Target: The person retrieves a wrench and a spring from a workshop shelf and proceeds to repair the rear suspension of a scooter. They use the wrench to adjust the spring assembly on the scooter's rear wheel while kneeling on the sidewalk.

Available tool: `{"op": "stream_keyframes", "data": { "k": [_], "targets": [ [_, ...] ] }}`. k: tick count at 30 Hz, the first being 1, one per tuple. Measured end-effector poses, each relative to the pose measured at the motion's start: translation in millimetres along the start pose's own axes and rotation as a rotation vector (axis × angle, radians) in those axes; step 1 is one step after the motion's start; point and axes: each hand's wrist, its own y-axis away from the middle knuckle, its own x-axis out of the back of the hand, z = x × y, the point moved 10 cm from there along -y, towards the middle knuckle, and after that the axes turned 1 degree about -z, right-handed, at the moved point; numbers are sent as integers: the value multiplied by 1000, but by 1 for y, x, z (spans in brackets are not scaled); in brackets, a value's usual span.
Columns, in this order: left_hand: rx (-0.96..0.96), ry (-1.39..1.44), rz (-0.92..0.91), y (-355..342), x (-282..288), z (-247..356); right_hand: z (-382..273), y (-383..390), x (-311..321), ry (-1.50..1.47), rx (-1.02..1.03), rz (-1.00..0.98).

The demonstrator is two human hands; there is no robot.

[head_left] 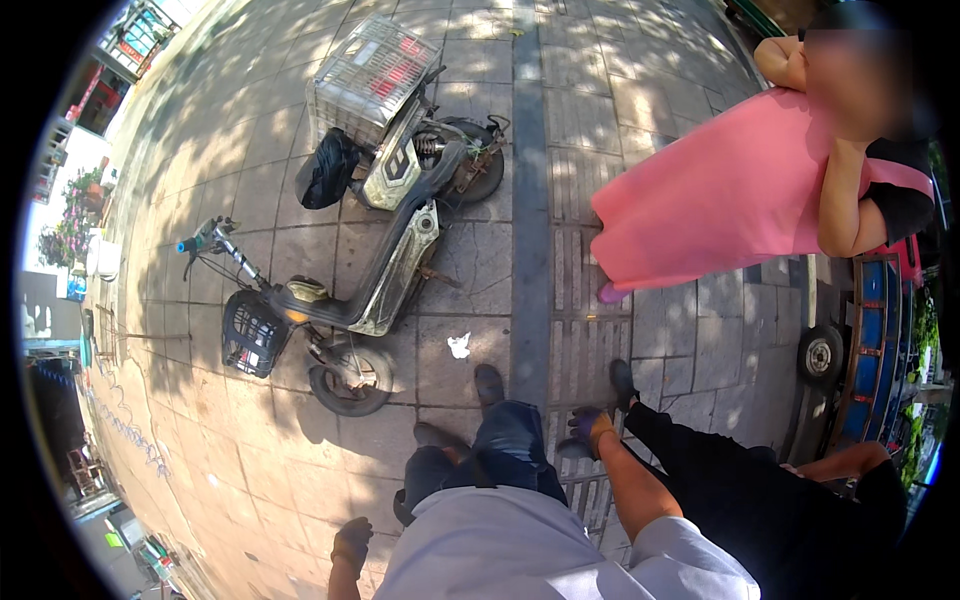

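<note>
My left hand (352, 543), in a dark glove, hangs beside my left hip above the paving, with nothing visible in it. Its fingers blend together, so their pose is unclear. My right hand (592, 426), in a purple-grey glove, is held out beside my right thigh. Its fingers are apart and I see nothing in them. Close to that hand are the dark shoe and black trousers (690, 450) of a person on my right. Ahead to the left stands a worn electric scooter (395, 265), out of reach of both hands.
The scooter carries a wire crate (370, 75) behind, a black bag (328, 168) and a front basket (254, 333). White crumpled paper (459, 346) lies on the paving. A person in a pink apron (715, 185) stands ahead right. A blue-sided cart (870, 340) is far right.
</note>
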Motion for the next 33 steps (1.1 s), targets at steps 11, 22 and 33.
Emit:
{"op": "stream_keyframes", "data": {
  "k": [11, 22, 33],
  "targets": [
    [211, 216, 75, 15, -20, 50, 9, -53, -11, 78, 272, 123],
    [-50, -9, 40, 13, -11, 24, 9, -36, 6, 87, 124, -83],
    [197, 176, 39, 30, -28, 21, 4, -34, -10, 118, 172, -38]
  ]
}}
